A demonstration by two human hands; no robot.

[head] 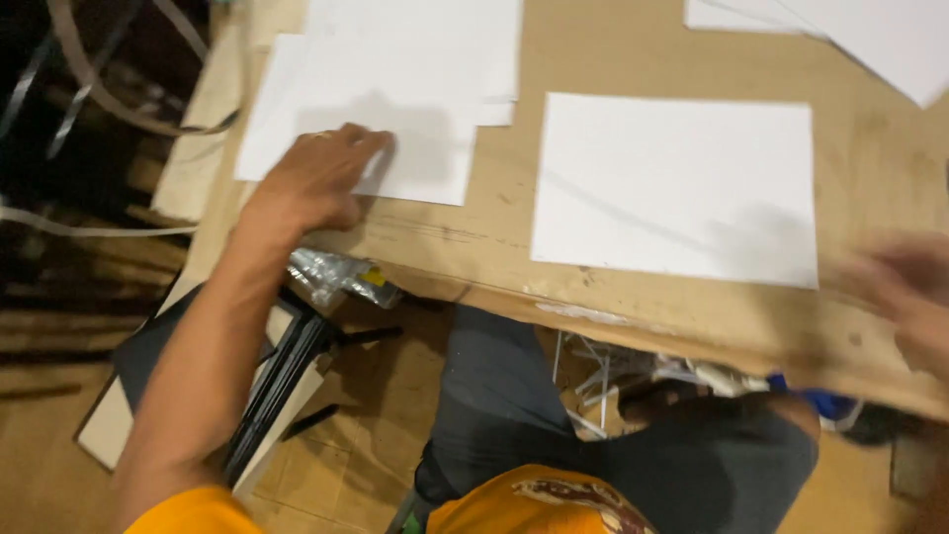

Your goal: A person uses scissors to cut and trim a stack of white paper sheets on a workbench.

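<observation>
While the left hand [318, 180] presses flat, fingers spread, on the stacked sheets [395, 89] at eleven o'clock, the right hand [907, 292] blurs at three o'clock beside a single sheet [677, 188]; its grip cannot be told.

The flat rectangular paper sheet [675, 188] near the surface's front edge is plain white, as is the stack of white paper sheets [395, 89] toward its left edge. The brown cardboard surface [613, 59] is tan with dark smudges. The sleeve [193, 514] is orange, the trousers [514, 396] dark grey.
</observation>
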